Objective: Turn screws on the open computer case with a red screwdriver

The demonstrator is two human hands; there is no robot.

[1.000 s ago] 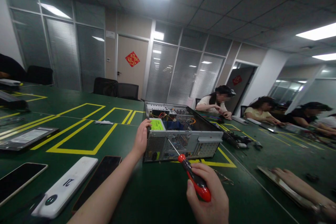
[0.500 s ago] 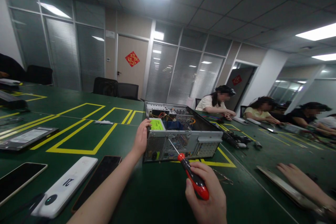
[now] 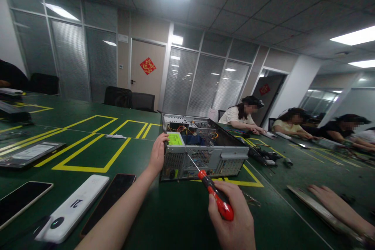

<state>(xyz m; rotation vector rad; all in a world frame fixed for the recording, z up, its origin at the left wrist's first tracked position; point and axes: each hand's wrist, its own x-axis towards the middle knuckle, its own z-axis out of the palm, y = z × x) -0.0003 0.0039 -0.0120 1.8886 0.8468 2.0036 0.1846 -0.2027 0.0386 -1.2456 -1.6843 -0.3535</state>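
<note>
An open metal computer case (image 3: pixel 231 162) lies on its side on the green table, its rear panel toward me. Cables and boards show inside, and a power supply with a bright green label (image 3: pixel 175 139) sits in its left rear corner. My left hand (image 3: pixel 157 155) is closed around that corner, fingers on the edge by the label. In my right hand (image 3: pixel 234 215) is a red and black screwdriver (image 3: pixel 216 194), pointing up and left. Its tip meets the rear panel just right of the power supply; the screw itself is too small to make out.
To my left lie a hard drive (image 3: pixel 32 153), a white device marked 21 (image 3: pixel 76 205) and two dark phones, one here (image 3: pixel 109 201). Cables and black parts (image 3: pixel 263 155) lie right of the case. Another person's hand (image 3: pixel 331 199) rests near a flat panel (image 3: pixel 313 205). Several people sit farther right.
My right hand has shifted very slightly, with the screwdriver's handle turned a little in the grip. Its tip stays at the same spot on the panel. My left hand has not moved.
</note>
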